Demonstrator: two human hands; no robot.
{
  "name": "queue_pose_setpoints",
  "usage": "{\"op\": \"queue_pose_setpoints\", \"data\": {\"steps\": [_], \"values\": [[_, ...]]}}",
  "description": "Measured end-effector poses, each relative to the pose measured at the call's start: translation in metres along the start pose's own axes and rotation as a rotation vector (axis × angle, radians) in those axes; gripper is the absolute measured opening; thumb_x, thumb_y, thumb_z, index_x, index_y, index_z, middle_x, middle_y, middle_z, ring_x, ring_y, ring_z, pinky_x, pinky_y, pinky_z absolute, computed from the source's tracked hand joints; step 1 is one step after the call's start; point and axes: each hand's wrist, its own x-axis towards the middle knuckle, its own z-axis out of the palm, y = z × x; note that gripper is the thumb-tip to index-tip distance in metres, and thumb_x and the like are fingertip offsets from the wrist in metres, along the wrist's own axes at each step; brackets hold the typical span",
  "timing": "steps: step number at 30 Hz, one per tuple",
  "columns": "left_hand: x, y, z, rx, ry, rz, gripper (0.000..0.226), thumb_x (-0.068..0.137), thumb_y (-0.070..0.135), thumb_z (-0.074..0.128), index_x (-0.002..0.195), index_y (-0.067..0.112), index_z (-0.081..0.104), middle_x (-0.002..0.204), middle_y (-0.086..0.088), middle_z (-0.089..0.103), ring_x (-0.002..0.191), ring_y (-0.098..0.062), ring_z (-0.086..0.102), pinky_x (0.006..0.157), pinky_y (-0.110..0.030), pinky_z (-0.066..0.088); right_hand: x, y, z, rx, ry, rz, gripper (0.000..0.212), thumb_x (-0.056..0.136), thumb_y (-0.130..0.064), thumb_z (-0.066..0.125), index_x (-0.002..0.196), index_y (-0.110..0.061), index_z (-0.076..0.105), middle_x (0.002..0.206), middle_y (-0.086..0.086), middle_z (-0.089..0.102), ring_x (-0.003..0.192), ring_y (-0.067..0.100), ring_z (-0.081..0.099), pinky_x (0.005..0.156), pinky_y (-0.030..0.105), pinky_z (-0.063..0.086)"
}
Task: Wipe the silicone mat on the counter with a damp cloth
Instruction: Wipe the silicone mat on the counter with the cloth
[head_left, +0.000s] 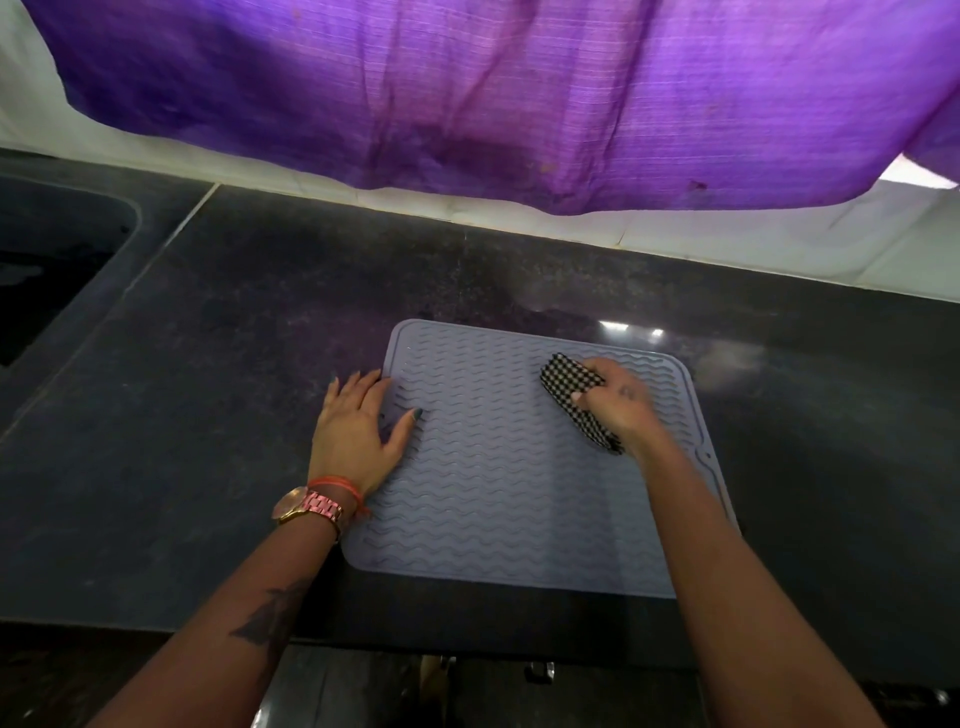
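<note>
Head view: on the far left I see a dark sink (57, 249) set in the black counter (218, 322). My left hand (358, 431) lies flat with fingers spread on the left edge of the gray wavy mat (498, 499). My right hand (618, 400) grips the folded checkered cloth (566, 384) against the mat's top right part. A purple cloth (467, 88) hangs above.

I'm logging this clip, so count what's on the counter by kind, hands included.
Silicone mat: 1
Checkered cloth: 1
Hands: 2, left hand flat on the mat's edge, right hand gripping the cloth
Total: 4
</note>
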Motion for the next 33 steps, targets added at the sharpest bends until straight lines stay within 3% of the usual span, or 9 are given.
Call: {"op": "queue_pose_setpoints", "data": {"steps": [2, 4, 6, 10, 13, 15, 20, 26, 33], "values": [[0.0, 0.0, 0.0, -0.004, -0.005, -0.002, 0.08, 0.079, 0.062, 0.024, 0.13, 0.007, 0.052, 0.139, -0.012, 0.05, 0.133, -0.029, 0.04, 0.118, -0.038, 0.012, -0.004, -0.006, 0.004, 0.189, -0.126, 0.004, 0.038, 0.083, -0.003, 0.063, 0.117, -0.02, 0.059, 0.119, 0.007, 0.06, 0.105, 0.023, 0.058, 0.083, 0.027, 0.047], [-0.001, -0.002, -0.001, -0.011, -0.007, -0.007, 0.08, 0.079, 0.062, 0.025, 0.13, 0.007, 0.052, 0.139, -0.011, 0.05, 0.134, -0.029, 0.039, 0.118, -0.038, 0.012, -0.008, -0.01, 0.003, 0.533, -0.229, 0.03, 0.033, 0.084, 0.002, 0.059, 0.111, -0.016, 0.059, 0.112, 0.009, 0.064, 0.094, 0.023, 0.064, 0.072, 0.03, 0.055], [-0.002, -0.003, -0.001, -0.015, -0.005, -0.016, 0.075, 0.082, 0.059, 0.03, 0.131, 0.007, 0.052, 0.139, -0.011, 0.05, 0.134, -0.029, 0.04, 0.118, -0.037, 0.011, -0.007, -0.009, -0.009, 0.792, -0.194, 0.034, 0.028, 0.087, 0.002, 0.054, 0.109, -0.015, 0.058, 0.102, 0.005, 0.066, 0.082, 0.019, 0.065, 0.06, 0.029, 0.056], [0.0, -0.003, -0.001, -0.02, -0.007, -0.018, 0.068, 0.083, 0.054, 0.038, 0.13, 0.006, 0.052, 0.139, -0.012, 0.05, 0.133, -0.029, 0.041, 0.117, -0.036, 0.011, 0.003, 0.015, -0.048, 0.917, -0.104, 0.074, 0.021, 0.089, -0.007, 0.053, 0.108, -0.011, 0.06, 0.093, 0.006, 0.067, 0.077, 0.019, 0.065, 0.062, 0.032, 0.054], [0.0, -0.003, -0.001, -0.02, -0.006, -0.009, 0.078, 0.08, 0.061, 0.028, 0.13, 0.006, 0.052, 0.138, -0.013, 0.051, 0.132, -0.03, 0.042, 0.117, -0.038, 0.012, 0.0, 0.03, -0.056, 0.638, -0.109, 0.086, 0.013, 0.082, -0.014, 0.066, 0.095, -0.012, 0.067, 0.083, 0.005, 0.069, 0.065, 0.013, 0.068, 0.054, 0.024, 0.055], [-0.001, -0.003, 0.0, -0.023, -0.006, -0.008, 0.078, 0.08, 0.061, 0.028, 0.13, 0.006, 0.052, 0.138, -0.013, 0.05, 0.132, -0.029, 0.041, 0.117, -0.038, 0.012, -0.002, 0.041, -0.055, 0.488, -0.122, 0.137, 0.018, 0.078, -0.013, 0.07, 0.097, -0.012, 0.068, 0.086, 0.006, 0.07, 0.07, 0.016, 0.068, 0.057, 0.025, 0.054], [-0.001, -0.003, 0.0, -0.029, -0.005, -0.012, 0.077, 0.08, 0.06, 0.03, 0.13, 0.006, 0.052, 0.138, -0.012, 0.05, 0.133, -0.029, 0.041, 0.118, -0.038, 0.012, -0.002, 0.05, -0.048, 0.478, -0.137, 0.209, 0.03, 0.08, -0.016, 0.07, 0.109, -0.014, 0.064, 0.096, 0.007, 0.069, 0.081, 0.021, 0.065, 0.061, 0.029, 0.052], [0.0, -0.003, 0.0, -0.028, -0.002, -0.009, 0.075, 0.08, 0.058, 0.032, 0.13, 0.006, 0.052, 0.139, -0.012, 0.05, 0.133, -0.029, 0.041, 0.118, -0.038, 0.012, 0.015, 0.029, -0.033, -0.182, -0.063, -0.06, 0.048, 0.081, -0.025, 0.069, 0.127, -0.02, 0.055, 0.127, 0.006, 0.058, 0.115, 0.026, 0.053, 0.096, 0.033, 0.041], [0.001, -0.003, 0.001, -0.016, -0.012, -0.002, 0.073, 0.081, 0.056, 0.034, 0.13, 0.006, 0.052, 0.138, -0.013, 0.05, 0.132, -0.03, 0.041, 0.117, -0.04, 0.015, 0.027, 0.001, -0.02, -0.307, -0.171, -0.134, 0.041, 0.082, -0.026, 0.069, 0.121, -0.019, 0.058, 0.115, 0.002, 0.061, 0.104, 0.018, 0.053, 0.083, 0.022, 0.036]]}}
